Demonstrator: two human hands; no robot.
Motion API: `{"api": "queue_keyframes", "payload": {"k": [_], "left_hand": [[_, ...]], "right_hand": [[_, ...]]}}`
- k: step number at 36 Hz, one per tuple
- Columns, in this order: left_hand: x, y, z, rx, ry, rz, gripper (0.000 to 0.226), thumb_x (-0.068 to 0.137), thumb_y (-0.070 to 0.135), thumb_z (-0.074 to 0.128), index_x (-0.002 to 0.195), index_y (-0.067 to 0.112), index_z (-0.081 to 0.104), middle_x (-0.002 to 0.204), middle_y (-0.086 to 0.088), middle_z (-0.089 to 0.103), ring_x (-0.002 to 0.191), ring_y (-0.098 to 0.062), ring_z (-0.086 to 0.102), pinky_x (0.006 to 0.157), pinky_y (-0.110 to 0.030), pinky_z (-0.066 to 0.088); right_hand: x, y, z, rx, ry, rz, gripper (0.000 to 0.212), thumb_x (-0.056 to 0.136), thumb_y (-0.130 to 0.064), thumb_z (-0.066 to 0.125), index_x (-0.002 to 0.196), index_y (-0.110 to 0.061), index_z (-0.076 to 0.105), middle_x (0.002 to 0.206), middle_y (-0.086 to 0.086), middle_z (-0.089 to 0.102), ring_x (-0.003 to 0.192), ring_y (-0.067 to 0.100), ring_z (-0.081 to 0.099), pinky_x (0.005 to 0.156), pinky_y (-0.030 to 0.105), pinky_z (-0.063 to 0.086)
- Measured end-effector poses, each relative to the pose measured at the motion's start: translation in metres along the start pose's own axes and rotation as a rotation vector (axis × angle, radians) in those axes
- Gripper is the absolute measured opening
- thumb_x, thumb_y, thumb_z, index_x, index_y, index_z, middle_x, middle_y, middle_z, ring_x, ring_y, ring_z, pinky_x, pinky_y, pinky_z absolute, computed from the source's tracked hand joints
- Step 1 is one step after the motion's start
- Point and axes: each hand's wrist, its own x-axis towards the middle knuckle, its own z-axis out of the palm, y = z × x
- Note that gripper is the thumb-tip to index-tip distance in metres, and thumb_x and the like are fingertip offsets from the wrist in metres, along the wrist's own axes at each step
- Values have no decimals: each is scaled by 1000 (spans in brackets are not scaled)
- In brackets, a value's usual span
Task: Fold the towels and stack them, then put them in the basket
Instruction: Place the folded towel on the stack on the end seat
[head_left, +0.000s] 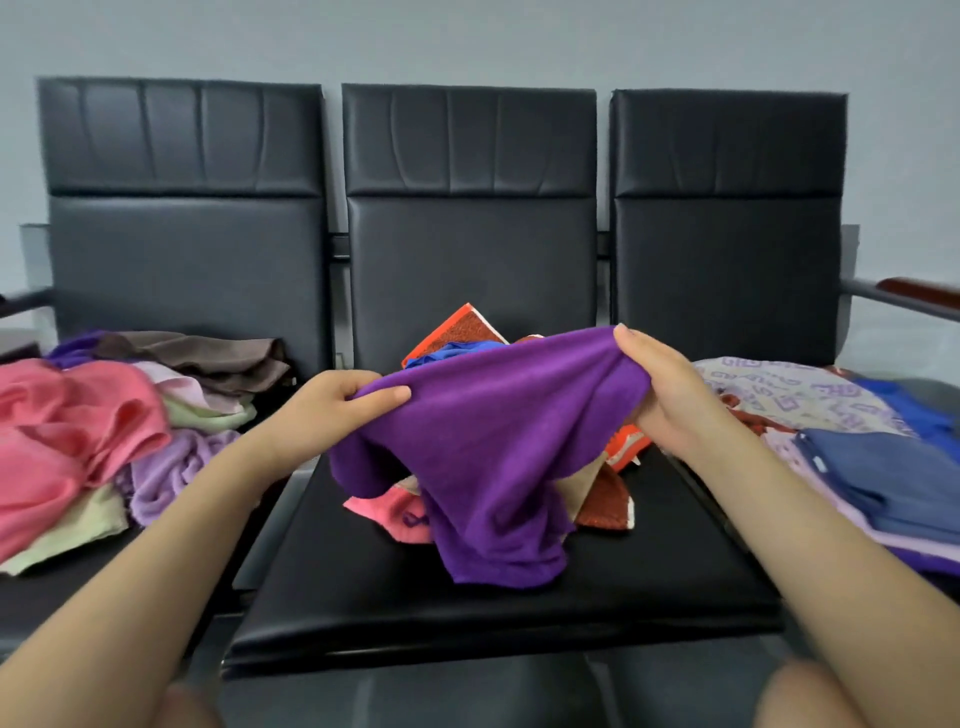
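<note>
A purple towel (493, 447) hangs between both hands above the middle seat (467, 597). My left hand (332, 410) pinches its upper left edge, and my right hand (660, 395) grips its upper right edge. Its lower part drapes over a small heap with an orange towel (457, 332), a blue cloth (452, 353), a pink towel (389, 512) and a rust-red one (605, 501). No basket is in view.
Unfolded pink, lilac, pale green and brown towels (104, 441) pile on the left seat. Folded blue and lilac towels (893, 488) lie on a patterned cloth (795, 395) on the right seat. Black chair backs (467, 208) stand behind; an armrest (909, 291) juts at far right.
</note>
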Motion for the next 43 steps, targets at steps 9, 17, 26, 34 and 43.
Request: {"api": "queue_keyframes", "payload": {"k": [9, 17, 26, 34, 43], "left_hand": [[-23, 52, 2, -555, 94, 3, 23, 94, 32, 53, 92, 15, 69, 83, 0, 74, 75, -9, 68, 68, -19, 54], [-22, 88, 1, -939, 127, -59, 37, 90, 47, 56, 74, 17, 72, 74, 0, 68, 65, -12, 67, 68, -21, 55], [14, 38, 13, -290, 312, -68, 33, 93, 43, 57, 82, 12, 60, 75, -3, 60, 71, -16, 55, 63, -24, 43], [52, -32, 23, 101, 250, -143, 15, 91, 28, 65, 78, 21, 60, 75, 2, 60, 71, -13, 54, 66, -27, 43], [86, -74, 30, -337, 377, -288, 6, 87, 20, 70, 82, 16, 67, 77, -2, 65, 70, -15, 57, 64, -28, 47]], "right_hand": [[-21, -42, 16, 221, 119, 49, 31, 78, -37, 76, 70, -14, 58, 71, 6, 51, 80, 19, 56, 78, 28, 56], [-39, -73, 38, 225, 182, -6, 29, 94, -35, 59, 103, -10, 68, 103, 8, 72, 97, 21, 68, 87, 32, 54], [-1, -31, 6, 134, 230, 82, 17, 93, -26, 63, 90, -10, 69, 80, 3, 72, 73, 16, 68, 76, 30, 54], [47, 29, -42, -314, 320, 152, 29, 76, -23, 79, 99, -8, 70, 101, 13, 71, 92, 26, 67, 90, 42, 54], [84, 73, -64, -299, 384, 200, 15, 85, -14, 71, 99, -15, 65, 98, 8, 68, 91, 24, 65, 91, 42, 53]]}}
